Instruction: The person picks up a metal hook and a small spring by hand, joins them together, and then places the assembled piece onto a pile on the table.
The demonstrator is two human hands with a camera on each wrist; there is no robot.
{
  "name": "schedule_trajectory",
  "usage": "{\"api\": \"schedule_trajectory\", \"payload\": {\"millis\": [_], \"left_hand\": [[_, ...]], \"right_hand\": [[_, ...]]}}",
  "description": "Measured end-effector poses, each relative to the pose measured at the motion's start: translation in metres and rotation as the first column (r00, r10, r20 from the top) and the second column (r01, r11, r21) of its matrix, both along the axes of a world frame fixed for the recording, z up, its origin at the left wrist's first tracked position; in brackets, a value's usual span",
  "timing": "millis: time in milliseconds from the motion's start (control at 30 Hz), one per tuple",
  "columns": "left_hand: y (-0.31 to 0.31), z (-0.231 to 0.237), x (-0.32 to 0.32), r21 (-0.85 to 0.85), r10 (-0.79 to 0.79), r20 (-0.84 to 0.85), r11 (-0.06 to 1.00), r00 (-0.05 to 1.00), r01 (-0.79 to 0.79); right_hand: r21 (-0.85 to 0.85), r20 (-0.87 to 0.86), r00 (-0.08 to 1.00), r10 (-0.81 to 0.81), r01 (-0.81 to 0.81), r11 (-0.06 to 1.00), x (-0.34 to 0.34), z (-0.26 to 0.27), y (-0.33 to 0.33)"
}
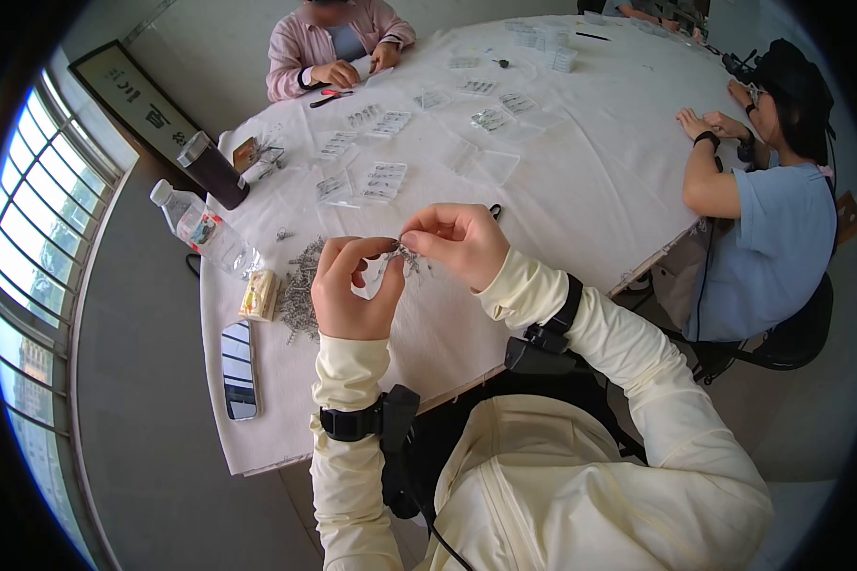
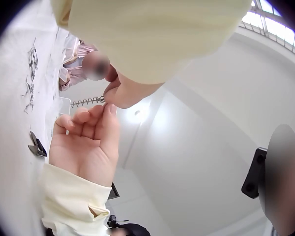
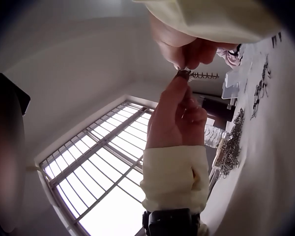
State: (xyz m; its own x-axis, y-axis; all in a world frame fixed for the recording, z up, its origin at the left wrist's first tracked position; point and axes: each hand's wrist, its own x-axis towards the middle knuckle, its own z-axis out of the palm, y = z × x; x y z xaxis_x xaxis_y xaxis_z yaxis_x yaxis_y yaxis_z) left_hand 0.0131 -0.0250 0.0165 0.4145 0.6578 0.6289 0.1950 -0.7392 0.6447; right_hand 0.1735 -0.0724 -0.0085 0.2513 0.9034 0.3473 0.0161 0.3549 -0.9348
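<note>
My left hand (image 1: 357, 290) and right hand (image 1: 462, 246) meet at their fingertips over the white table. Between them a small coiled metal piece (image 2: 87, 101) sticks out sideways, also visible beyond the fingertips as a coil (image 3: 205, 75) in the right wrist view. Thumb and forefinger of each hand pinch at its near end; the exact contact is partly hidden by the fingers. In the left wrist view the right hand (image 2: 86, 142) has its palm showing and other fingers bent. A heap of small metal pieces (image 1: 300, 290) lies beside the left hand, and a smaller scatter (image 2: 32, 73) lies below the hands.
Left of the heap are a tissue pack (image 1: 259, 295), a phone (image 1: 239, 369), a plastic bottle (image 1: 205, 228) and a dark flask (image 1: 214, 171). Clear compartment boxes (image 1: 385, 181) stand farther back. A black-handled tool (image 2: 37, 145) lies near the right hand. Other people sit around the table.
</note>
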Motion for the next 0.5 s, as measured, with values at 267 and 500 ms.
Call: {"api": "schedule_trajectory", "payload": {"millis": [267,500], "left_hand": [[0.0026,-0.002,0.0031,0.059,0.076,0.095,0.995,0.993,-0.082],[-0.0027,0.0018,0.0053,0.175,0.11,0.041,0.978,0.993,-0.115]], "right_hand": [[-0.007,-0.145,0.983,0.111,-0.113,0.994,0.0034,-0.0003,0.0007],[-0.009,-0.161,0.979,0.122,-0.125,0.992,0.0009,0.0004,-0.0005]]}}
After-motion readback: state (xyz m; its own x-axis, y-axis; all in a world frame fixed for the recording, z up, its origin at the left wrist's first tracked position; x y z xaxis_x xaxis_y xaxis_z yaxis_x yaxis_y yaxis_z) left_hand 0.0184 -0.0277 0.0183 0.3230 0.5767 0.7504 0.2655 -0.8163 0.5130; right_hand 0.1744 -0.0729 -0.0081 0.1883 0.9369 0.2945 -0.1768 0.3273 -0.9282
